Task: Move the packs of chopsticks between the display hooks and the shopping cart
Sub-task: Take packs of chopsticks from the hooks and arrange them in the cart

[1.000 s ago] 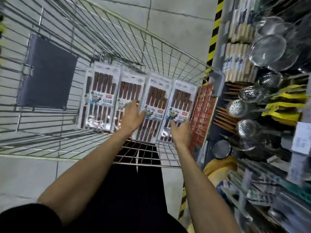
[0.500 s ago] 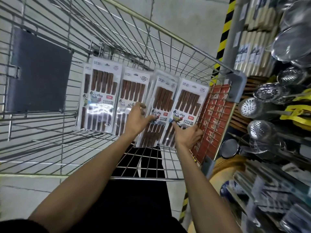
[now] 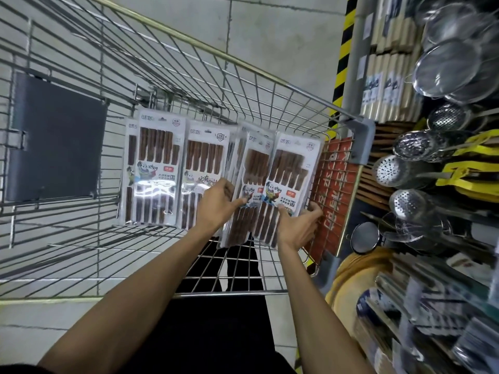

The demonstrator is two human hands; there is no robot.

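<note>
Several clear packs of dark brown chopsticks lie in the wire shopping cart [image 3: 270, 76]. A left-hand pack [image 3: 156, 168] and a middle pack [image 3: 201, 168] rest flat on the cart's floor. My left hand [image 3: 218, 206] grips the lower part of a tilted pack [image 3: 252, 190], which overlaps others behind it. My right hand [image 3: 297, 228] holds the bottom of the rightmost pack [image 3: 293, 179], thumb on its front. Both held packs are lifted off the cart floor.
A dark grey flap [image 3: 54, 141] hangs on the cart's left side, and a red sign [image 3: 332, 190] on its right wall. To the right stands a shelf with steel strainers [image 3: 445, 68], skimmers [image 3: 405, 206], pale chopstick packs [image 3: 388, 85] and yellow-handled tools [image 3: 469, 171].
Both hands have closed on the two right-hand packs and raised them off the cart floor, bringing them together. The view has moved closer.
</note>
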